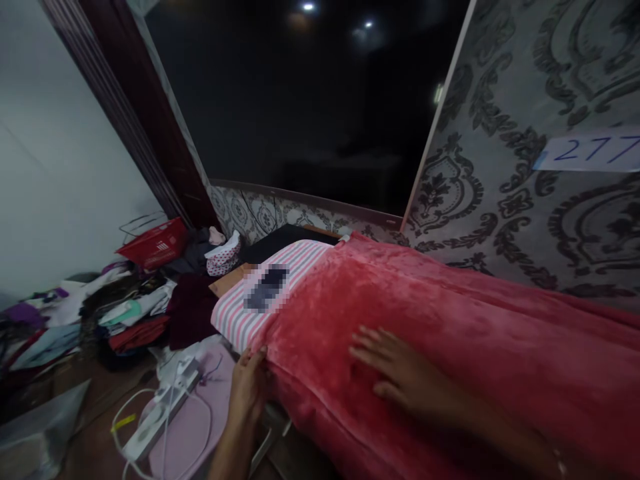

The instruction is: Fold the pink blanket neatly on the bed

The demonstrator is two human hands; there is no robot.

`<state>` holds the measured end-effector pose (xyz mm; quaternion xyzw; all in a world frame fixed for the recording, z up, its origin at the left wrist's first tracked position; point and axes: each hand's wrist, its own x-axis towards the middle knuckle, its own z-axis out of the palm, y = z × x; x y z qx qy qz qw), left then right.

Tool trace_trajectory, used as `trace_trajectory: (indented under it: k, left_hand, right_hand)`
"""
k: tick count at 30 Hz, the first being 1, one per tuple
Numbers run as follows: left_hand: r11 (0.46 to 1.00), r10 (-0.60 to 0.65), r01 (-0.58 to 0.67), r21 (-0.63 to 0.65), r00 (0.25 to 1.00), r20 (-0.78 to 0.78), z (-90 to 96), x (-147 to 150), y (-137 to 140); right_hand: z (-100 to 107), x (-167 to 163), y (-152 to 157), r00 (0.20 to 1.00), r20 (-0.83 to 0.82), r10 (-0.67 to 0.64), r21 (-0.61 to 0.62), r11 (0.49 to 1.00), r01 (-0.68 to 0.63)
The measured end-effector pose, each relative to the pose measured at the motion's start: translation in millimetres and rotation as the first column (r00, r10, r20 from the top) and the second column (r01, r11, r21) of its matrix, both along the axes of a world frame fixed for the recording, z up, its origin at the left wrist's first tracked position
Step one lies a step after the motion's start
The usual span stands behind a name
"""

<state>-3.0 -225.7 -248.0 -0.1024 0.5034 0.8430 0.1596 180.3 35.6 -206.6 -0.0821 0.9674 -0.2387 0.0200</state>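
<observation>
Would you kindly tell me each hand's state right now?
Left hand: at the edge of the red blanket; grip cannot be told.
Right hand: open, palm down on the blanket.

The left hand (247, 383) holds the red blanket (325, 313) by its edge, the right hand (395, 367) spread over it.

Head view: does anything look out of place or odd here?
Yes: at the left, clothes lie in a jumbled heap, and white cables loop loosely around the power strip, which looks untidy.
</observation>
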Motion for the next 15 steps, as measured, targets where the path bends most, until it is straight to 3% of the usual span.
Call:
trace_trajectory:
  k: [2, 3, 7, 11, 13, 15]
  left_hand:
    - [1.000, 0.006, -0.006, -0.017, 1.000, 0.013, 1.7, 1.4, -0.4]
    - [1.000, -0.002, 0.003, -0.031, 1.000, 0.021, 3.6, 2.2, -0.3]
    - [0.997, -0.041, 0.044, -0.065, 0.998, 0.040, 10.3, 2.5, 1.9]
    - [0.998, 0.007, -0.002, -0.068, 0.997, 0.074, 7.8, -1.3, 2.9]
    - [0.996, 0.024, -0.016, -0.083, 0.995, 0.101, 6.8, -1.7, 2.8]
    - [0.996, 0.007, 0.002, -0.087, 0.995, 0.103, 7.1, -0.8, 2.9]
  right_hand:
    - [1.7, -23.2, -1.0, 0.993, -0.048, -0.105, 0.044, 0.993, 0.107]
    - [0.1, -30.8, -6.7, 0.995, -0.046, -0.088, 0.047, 0.995, 0.090]
    - [-9.5, -34.1, -41.2, 0.979, 0.069, 0.192, -0.060, 0.980, -0.188]
    - [-5.9, -43.3, -33.8, 0.960, 0.007, 0.278, -0.150, 0.950, -0.274]
    - [-2.7, -66.8, -5.0, 0.975, -0.115, 0.189, -0.176, 0.962, -0.207]
    - [-0.9, -100.9, 34.0, 0.972, -0.229, -0.054, -0.217, 0.976, 0.004]
